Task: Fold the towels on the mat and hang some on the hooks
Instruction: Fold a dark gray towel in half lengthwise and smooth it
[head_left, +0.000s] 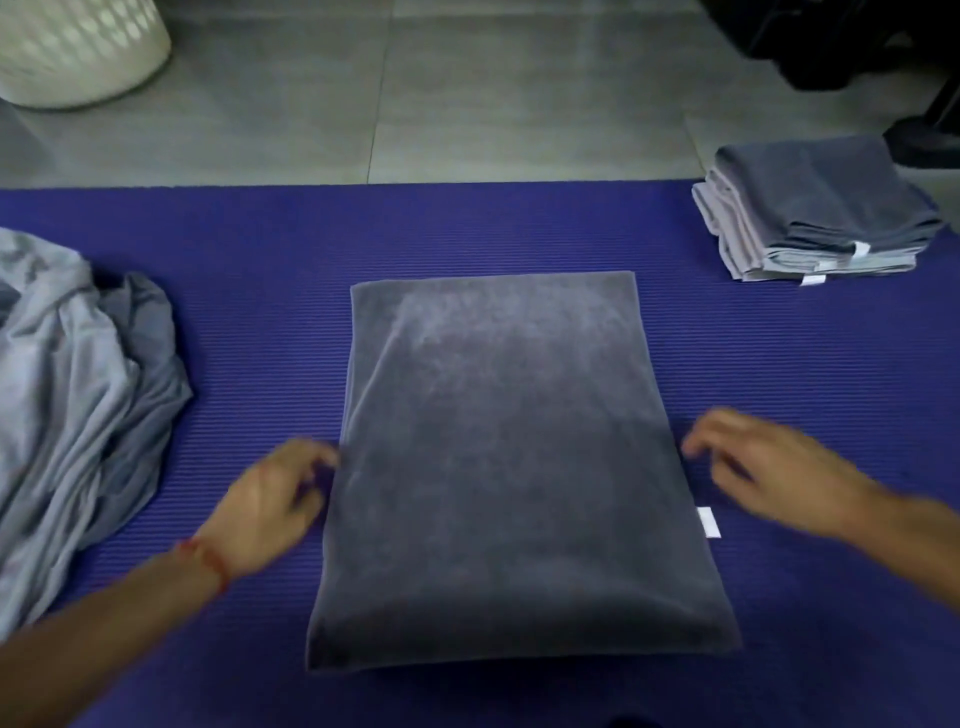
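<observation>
Hands, head view: left hand (278, 499) is seen at the left edge of the folded dark grey towel (514, 467), fingers loosely curled, fingertips touching or just short of the edge; blur prevents telling which. Right hand (769, 467) is held just right of the towel, fingers relaxed and spread, nothing gripped. Towel is laid flat at the centre of the purple mat (260, 312), white tag (708, 521) on its right edge. Crumpled light grey towels (78, 389) are heaped left of it; a folded stack (815, 213) is placed at far right. White basket (78, 47) is set on the tiled floor (467, 104) beyond.
</observation>
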